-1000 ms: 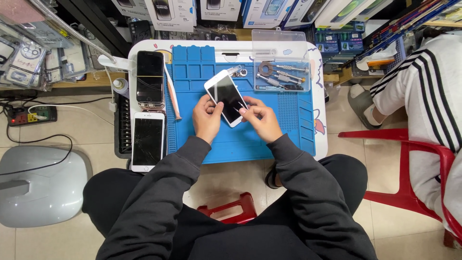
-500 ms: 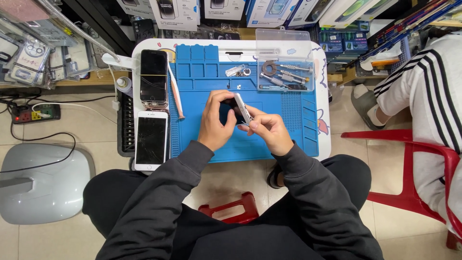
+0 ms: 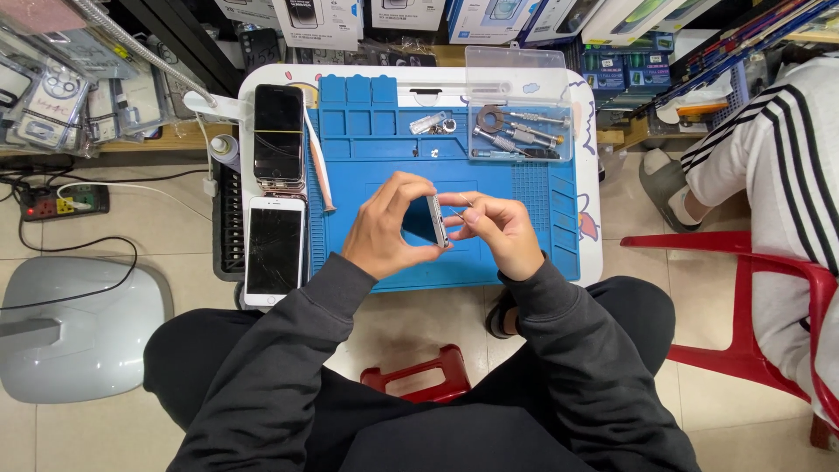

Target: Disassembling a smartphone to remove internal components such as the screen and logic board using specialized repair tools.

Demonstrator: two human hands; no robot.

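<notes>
Blue repair mat (image 3: 524, 236) lies under both hands: left hand (image 3: 384, 232) and right hand (image 3: 498, 229) pinch a smartphone (image 3: 434, 219) edge-on between their fingertips. Beyond the fingers, a clear plastic tray (image 3: 519, 131) holds screwdrivers (image 3: 516, 137) and tweezers.

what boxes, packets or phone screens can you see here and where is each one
Phone in hands: held on edge over the blue mat by left hand and right hand, screen dark.
Black phone: table's left edge, far end, dark screen.
White phone: just nearer than it, dark screen.
Boxes: row behind the table, white and blue.
Clear packets: hanging at far left.
</notes>
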